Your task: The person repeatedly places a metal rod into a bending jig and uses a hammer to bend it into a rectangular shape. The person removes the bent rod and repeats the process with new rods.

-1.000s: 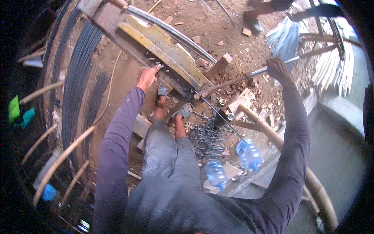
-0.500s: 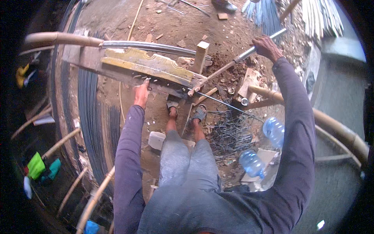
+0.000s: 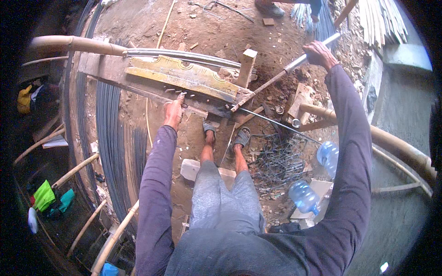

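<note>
In front of me lies a wooden bench plank (image 3: 108, 73) with a yellow carved board (image 3: 184, 76) fixed on top and several short metal pegs along its near edge. My left hand (image 3: 174, 112) is closed at these pegs; what its fingers hold is hidden. Held out far to the right, my right hand (image 3: 319, 54) grips the pipe end of a long metal bending lever (image 3: 267, 87). The lever slants down to the bench's right end. From there a thin steel rod (image 3: 281, 124) runs right, toward the water jugs.
Two clear blue water jugs (image 3: 304, 196) stand right of my legs, beside a heap of bent steel pieces (image 3: 278, 158). Bundled steel rods (image 3: 110, 133) lie at left. Bamboo poles (image 3: 391, 140) cross both sides. Another person's foot (image 3: 270, 8) shows at the top.
The view has shifted slightly, so the bench and both hands appear a little further right. The lever keeps nearly the same slant. More of the other person shows at the top.
</note>
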A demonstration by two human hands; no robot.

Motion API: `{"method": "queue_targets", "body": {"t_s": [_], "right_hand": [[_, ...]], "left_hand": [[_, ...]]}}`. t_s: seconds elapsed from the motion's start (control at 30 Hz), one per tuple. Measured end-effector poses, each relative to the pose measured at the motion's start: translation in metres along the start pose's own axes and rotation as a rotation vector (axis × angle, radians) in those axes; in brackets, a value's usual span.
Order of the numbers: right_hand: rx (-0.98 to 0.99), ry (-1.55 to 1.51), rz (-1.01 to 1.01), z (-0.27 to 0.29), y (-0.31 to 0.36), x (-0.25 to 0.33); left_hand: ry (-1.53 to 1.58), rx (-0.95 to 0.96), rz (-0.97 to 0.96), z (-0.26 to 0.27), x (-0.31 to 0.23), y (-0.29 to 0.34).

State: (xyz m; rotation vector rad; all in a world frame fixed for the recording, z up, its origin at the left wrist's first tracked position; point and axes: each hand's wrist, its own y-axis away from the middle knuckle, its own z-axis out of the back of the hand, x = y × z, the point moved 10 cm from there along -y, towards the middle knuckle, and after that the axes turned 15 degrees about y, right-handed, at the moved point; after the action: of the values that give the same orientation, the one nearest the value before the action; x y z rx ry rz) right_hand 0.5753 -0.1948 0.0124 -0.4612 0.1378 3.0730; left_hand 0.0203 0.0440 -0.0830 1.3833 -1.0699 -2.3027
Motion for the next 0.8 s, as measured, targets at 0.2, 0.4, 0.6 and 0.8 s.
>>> {"method": "queue_targets", "body": {"t_s": [0.2, 0.4, 0.6, 0.8], "right_hand": [[-0.167, -0.024, -0.011, 0.015, 0.007, 0.006], [-0.100, 0.010, -0.030, 0.028, 0.005, 0.008], [-0.056, 0.082, -0.100, 0.039, 0.019, 0.009], [0.018, 0.076, -0.239, 0.038, 0.042, 0.013]], "left_hand": [[0.044, -0.068, 0.027, 0.002, -0.007, 0.010], [-0.025, -0.035, -0.010, -0.001, -0.006, 0.007], [0.011, -0.118, -0.144, 0.004, -0.010, 0.004], [0.030, -0.117, -0.210, 0.003, -0.014, 0.002]]}}
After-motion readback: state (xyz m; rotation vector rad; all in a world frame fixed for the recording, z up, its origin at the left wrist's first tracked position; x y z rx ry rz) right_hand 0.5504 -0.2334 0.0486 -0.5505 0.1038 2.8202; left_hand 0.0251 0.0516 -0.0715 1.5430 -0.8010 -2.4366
